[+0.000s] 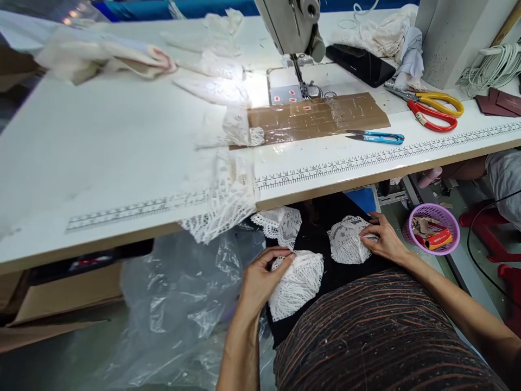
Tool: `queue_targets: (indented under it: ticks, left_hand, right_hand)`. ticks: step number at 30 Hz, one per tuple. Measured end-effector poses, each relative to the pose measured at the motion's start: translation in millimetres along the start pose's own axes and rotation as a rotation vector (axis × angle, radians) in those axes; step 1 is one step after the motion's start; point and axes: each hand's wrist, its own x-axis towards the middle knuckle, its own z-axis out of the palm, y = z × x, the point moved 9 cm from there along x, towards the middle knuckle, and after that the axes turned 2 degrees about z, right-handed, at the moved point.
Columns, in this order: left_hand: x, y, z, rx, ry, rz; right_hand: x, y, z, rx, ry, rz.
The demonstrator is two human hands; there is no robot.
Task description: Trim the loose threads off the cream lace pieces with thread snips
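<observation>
Over my lap, on black cloth [325, 212], lie several white lace pieces shaped like bra cups. My left hand [264, 274] pinches the upper edge of the nearest lace cup [299, 282] between thumb and fingers. Another lace cup [345, 241] lies to the right, and my right hand [382, 238] grips its right edge with thumb and fingertips. Just beyond my left hand is a scalloped lace piece [281, 224]. More white lace [228, 201] hangs over the table's front edge, left of the sewing machine.
A sewing machine [291, 24] stands on the white table [122, 136]. Blue thread snips [382, 137], red-handled scissors [433, 117], yellow-handled scissors [443, 100] and a black phone [360, 62] lie right of it. A purple basket [432, 209] stands below right; clear plastic [175, 304] hangs left.
</observation>
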Motion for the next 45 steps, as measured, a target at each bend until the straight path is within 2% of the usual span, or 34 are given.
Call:
queue_targets:
  ticks: [4,9,13,18,23,25,28,30,32,34,35,37,40,43,45]
  left_hand:
    - [-4.9,-1.0,-0.6,0.007,0.027,-0.055]
    - [-9.6,8.2,0.5,-0.012,0.011,-0.018]
    - [-11.3,10.8,1.6,-0.049,-0.034,0.005]
    - [-13.8,15.8,1.0,-0.08,-0.093,0.029]
    - [-15.3,21.0,3.4,-0.05,-0.17,0.114]
    - [-14.4,16.4,0.5,-0.103,-0.104,0.104]
    - [-16.3,13.6,-14.6,-0.124,0.135,0.124]
    - [-23.0,22.5,-24.1,-0.08,0.269,0.198]
    - [-30.5,38.1,-24.2,-0.066,0.271,0.285]
    - [-37.8,56.8,-15.8,-0.121,0.155,0.36]
    - [-41.8,67.0,-9.7,-0.161,0.075,0.391]
    - [-49.7,85.7,2.7,-0.236,-0.078,0.418]
    - [-57.6,102.7,17.4,-0.311,-0.241,0.367]
    - [-63.0,103.1,26.5,-0.376,-0.345,0.246]
    - [-66.2,96.1,28.4,-0.414,-0.367,0.154]
  right_hand:
    - [0.1,-1.8,-2.1,-0.008,-0.009,-0.024]
    - [1.0,-0.2,-5.1,0.02,0.008,-0.056]
    - [1.9,0.2,-5.0,0.034,-0.011,-0.037]
    - [3.4,6.6,-6.0,0.077,-0.015,0.053]
    - [7.7,8.4,-5.3,0.185,-0.013,0.076]
    - [8.5,10.4,-7.4,0.242,0.012,0.111]
    - [9.0,8.5,-3.0,0.372,-0.036,0.171]
    - [9.7,-3.8,-1.6,0.419,-0.064,0.141]
    - [9.7,-26.9,-5.2,0.408,-0.051,0.041]
    - [6.1,-58.2,-6.1,0.387,-0.076,-0.082]
    - [2.4,-75.4,-3.2,0.388,-0.132,-0.135]
    - [-9.0,-110.3,6.3,0.415,-0.303,-0.219]
    - [-27.6,-152.9,13.0,0.485,-0.501,-0.287]
    - [-35.1,-174.0,11.1,0.562,-0.556,-0.316]
    - [-32.1,-173.4,9.1,0.576,-0.528,-0.314]
